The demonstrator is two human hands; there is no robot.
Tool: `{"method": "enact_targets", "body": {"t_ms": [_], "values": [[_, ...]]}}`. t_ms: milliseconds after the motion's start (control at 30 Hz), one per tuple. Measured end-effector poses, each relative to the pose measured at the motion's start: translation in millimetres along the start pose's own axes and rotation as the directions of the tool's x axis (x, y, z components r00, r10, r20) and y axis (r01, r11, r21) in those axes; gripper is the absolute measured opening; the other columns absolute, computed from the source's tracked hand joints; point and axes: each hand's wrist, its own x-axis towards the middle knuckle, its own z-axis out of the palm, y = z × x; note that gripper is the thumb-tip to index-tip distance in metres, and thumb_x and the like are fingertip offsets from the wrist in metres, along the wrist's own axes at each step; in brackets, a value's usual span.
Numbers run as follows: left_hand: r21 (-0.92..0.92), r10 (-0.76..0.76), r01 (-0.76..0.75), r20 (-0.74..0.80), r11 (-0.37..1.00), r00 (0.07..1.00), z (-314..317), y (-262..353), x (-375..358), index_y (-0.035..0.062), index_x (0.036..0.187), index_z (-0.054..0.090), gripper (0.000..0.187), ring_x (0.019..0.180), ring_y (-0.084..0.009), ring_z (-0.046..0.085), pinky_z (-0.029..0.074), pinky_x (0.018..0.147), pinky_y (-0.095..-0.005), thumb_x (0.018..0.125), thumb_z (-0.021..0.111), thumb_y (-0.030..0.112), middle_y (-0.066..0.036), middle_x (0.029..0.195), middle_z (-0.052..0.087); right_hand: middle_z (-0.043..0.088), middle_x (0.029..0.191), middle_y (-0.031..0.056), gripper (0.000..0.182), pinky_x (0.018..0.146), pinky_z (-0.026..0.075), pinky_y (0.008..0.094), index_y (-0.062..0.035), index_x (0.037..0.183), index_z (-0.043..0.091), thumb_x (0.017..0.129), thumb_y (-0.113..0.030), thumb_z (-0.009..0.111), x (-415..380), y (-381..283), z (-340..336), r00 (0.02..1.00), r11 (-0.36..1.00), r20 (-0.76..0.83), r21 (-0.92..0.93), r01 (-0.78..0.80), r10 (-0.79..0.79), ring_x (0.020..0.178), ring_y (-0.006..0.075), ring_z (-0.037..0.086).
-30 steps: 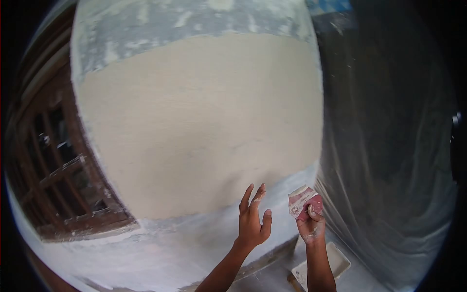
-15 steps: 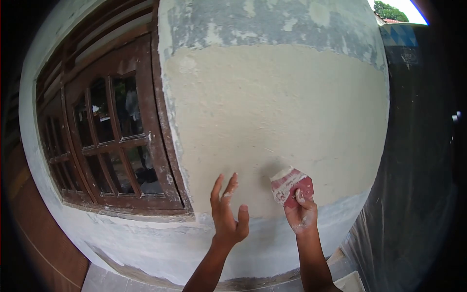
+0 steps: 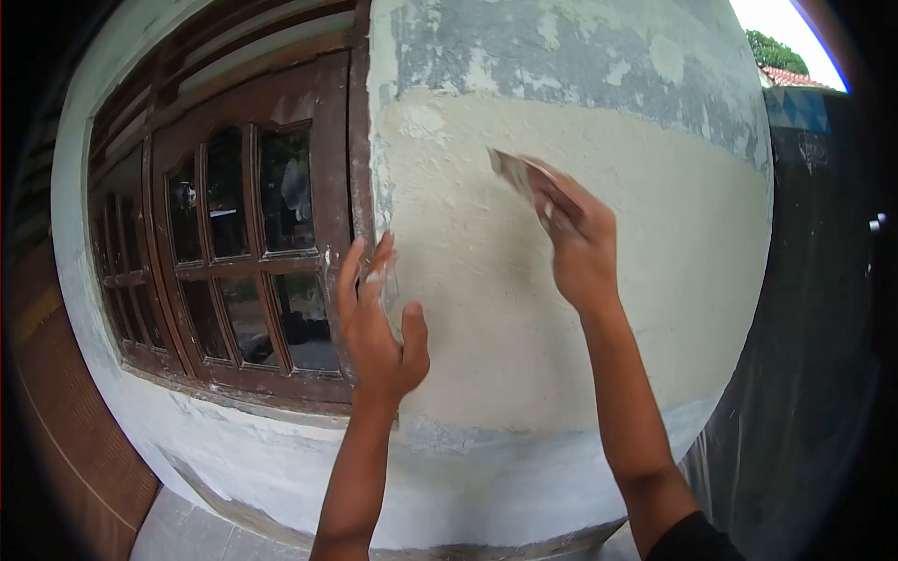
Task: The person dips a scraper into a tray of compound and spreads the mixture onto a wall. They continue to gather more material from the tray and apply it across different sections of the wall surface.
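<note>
My right hand [image 3: 577,229] grips a reddish putty scraper [image 3: 524,174], its blade edge-on to my view and angled up to the left at the wall. Behind it spreads a cream coat of filler [image 3: 468,309], ridged and rough on its upper left part. My left hand [image 3: 382,327] is raised with fingers spread, near the edge between the window frame and the coated wall; nothing is in it. White smears mark its fingers.
A brown wooden window [image 3: 248,243] with small glass panes fills the left side. Patchy grey and white wall [image 3: 561,47] lies above the coat, with a pale band [image 3: 486,477] below. Dark sheeting [image 3: 814,309] hangs at right. Grey floor tiles [image 3: 187,528] show at bottom left.
My right hand has lifted the scraper from the lower wall to the upper part and turned it edge-on. My left hand has risen and moved left, still spread. The view has shifted somewhat.
</note>
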Motion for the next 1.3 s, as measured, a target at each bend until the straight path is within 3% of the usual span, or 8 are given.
{"method": "enact_targets", "body": {"t_ms": [33, 100, 133, 200, 400, 867, 1167, 1300], "values": [[-0.002, 0.006, -0.006, -0.01, 1.0, 1.0, 2, -10, 4, -0.0095, 0.129, 0.056, 0.041, 0.145, -0.0443, 0.038, 0.03, 0.118, -0.0536, 0.103, 0.053, 0.022, -0.027, 0.142, 0.06, 0.074, 0.116, 0.0084, 0.048, 0.093, 0.051, 0.0293, -0.0036, 0.126, 0.069, 0.085, 0.014, 0.052, 16, 0, 9, 1.0, 1.0, 0.0, -0.003, 0.011, -0.011, 0.11, 0.0173, 0.069], [0.034, -0.053, 0.052, 0.006, 0.998, 0.999, 7, -32, 11, -0.0033, 0.139, 0.052, 0.048, 0.149, -0.0397, 0.035, 0.028, 0.12, -0.0536, 0.107, 0.047, 0.033, -0.02, 0.147, 0.056, 0.075, 0.119, 0.0094, 0.053, 0.091, 0.05, 0.0326, -0.0074, 0.125, 0.07, 0.081, 0.014, 0.052, 45, 3, 26, 0.913, 0.856, 0.122, -0.319, 0.406, -0.388, 0.109, 0.0215, 0.071], [0.008, -0.062, 0.062, -0.009, 0.998, 0.998, 9, -41, 13, -0.0037, 0.14, 0.052, 0.05, 0.148, -0.0397, 0.036, 0.027, 0.121, -0.0534, 0.106, 0.049, 0.033, -0.02, 0.148, 0.056, 0.075, 0.119, 0.0094, 0.053, 0.091, 0.05, 0.0326, -0.0074, 0.125, 0.07, 0.081, 0.014, 0.052, 56, 6, 33, 0.911, 0.85, 0.117, -0.33, 0.411, -0.395, 0.109, 0.0215, 0.071], [-0.009, -0.053, 0.053, -0.003, 0.999, 0.999, 11, -54, 14, -0.0038, 0.14, 0.052, 0.051, 0.148, -0.0399, 0.036, 0.027, 0.121, -0.0534, 0.106, 0.049, 0.034, -0.02, 0.148, 0.056, 0.073, 0.124, 0.008, 0.052, 0.098, 0.047, 0.0396, -0.0089, 0.121, 0.071, 0.077, 0.012, 0.055, 71, 13, 47, 0.789, 0.528, 0.255, -0.624, 0.576, -0.559, 0.115, 0.0255, 0.068], [-0.106, -0.02, 0.021, 0.013, 0.994, 1.0, 11, -80, 11, -0.0043, 0.138, 0.052, 0.051, 0.147, -0.0414, 0.036, 0.027, 0.121, -0.0539, 0.106, 0.049, 0.035, -0.021, 0.15, 0.055, 0.071, 0.129, 0.0026, 0.05, 0.105, 0.042, 0.0466, -0.0125, 0.123, 0.068, 0.078, 0.007, 0.06, 86, 24, 75, 0.75, 0.219, 0.316, -0.826, 0.519, -0.581, 0.126, 0.0232, 0.062], [-0.319, 0.029, -0.033, -0.018, 0.947, 0.999, 29, -104, 7, -0.0074, 0.139, 0.045, 0.048, 0.148, -0.0417, 0.034, 0.026, 0.121, -0.0541, 0.103, 0.053, 0.023, -0.029, 0.15, 0.05, 0.07, 0.13, 0.0017, 0.051, 0.107, 0.039, 0.0515, -0.0153, 0.125, 0.068, 0.08, 0.006, 0.062, 70, 26, 80, 0.762, 0.175, 0.276, -0.875, 0.452, -0.586, 0.127, 0.0222, 0.061], [-0.369, 0.046, -0.053, -0.028, 0.928, 0.999, 43, -108, 10, -0.0054, 0.143, 0.041, 0.055, 0.149, -0.0419, 0.032, 0.024, 0.122, -0.0534, 0.102, 0.055, 0.03, -0.031, 0.156, 0.041, 0.069, 0.13, 0.002, 0.055, 0.108, 0.038, 0.0527, -0.0141, 0.129, 0.067, 0.077, 0.005, 0.065, 47, 45, 81, 0.785, 0.204, 0.308, -0.856, 0.476, -0.537, 0.128, 0.0232, 0.061], [-0.563, -0.028, 0.014, -0.016, 0.826, 0.999, 52, -108, 6, -0.0056, 0.146, 0.035, 0.065, 0.152, -0.0424, 0.027, 0.021, 0.124, -0.0537, 0.102, 0.056, 0.038, -0.033, 0.161, 0.029, 0.071, 0.13, 0.0014, 0.052, 0.108, 0.037, 0.0518, -0.0149, 0.127, 0.068, 0.078, 0.004, 0.066, 67, 35, 73, 0.771, 0.201, 0.271, -0.867, 0.455, -0.577, 0.127, 0.0223, 0.062]]}}
